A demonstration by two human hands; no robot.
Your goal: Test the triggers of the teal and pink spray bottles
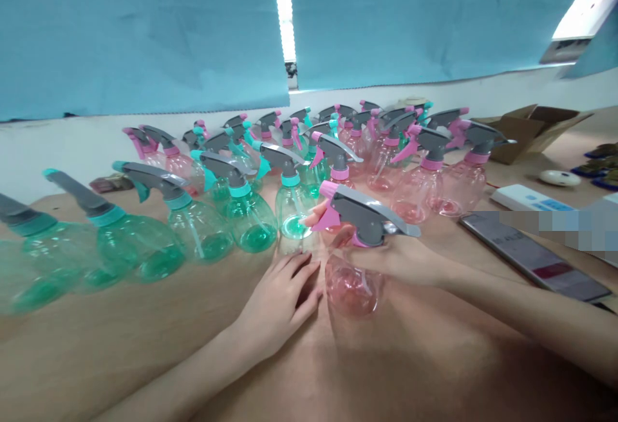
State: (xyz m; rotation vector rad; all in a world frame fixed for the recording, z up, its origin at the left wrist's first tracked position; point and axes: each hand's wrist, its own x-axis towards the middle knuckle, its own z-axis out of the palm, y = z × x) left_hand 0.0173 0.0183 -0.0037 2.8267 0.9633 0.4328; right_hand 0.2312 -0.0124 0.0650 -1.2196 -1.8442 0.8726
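A clear pink spray bottle (355, 292) with a grey and pink trigger head stands close in front of me. My right hand (398, 262) is wrapped round its neck just below the head, and a finger reaches out near the trigger. Part of the neck is hidden behind this hand. To the left of that bottle, my left hand (275, 294) lies on the wooden table with its fingers spread, holding nothing. Just beyond its fingertips is a green spray bottle (292, 206) with a turquoise collar.
Several green spray bottles (253, 219) line the left side, and several pink ones (418, 190) stand at the back right. A phone (531, 251), a white box (528, 198), a white oval object (559, 178) and an open cardboard box (524, 132) are on the right. Blue sheeting (145, 29) hangs behind.
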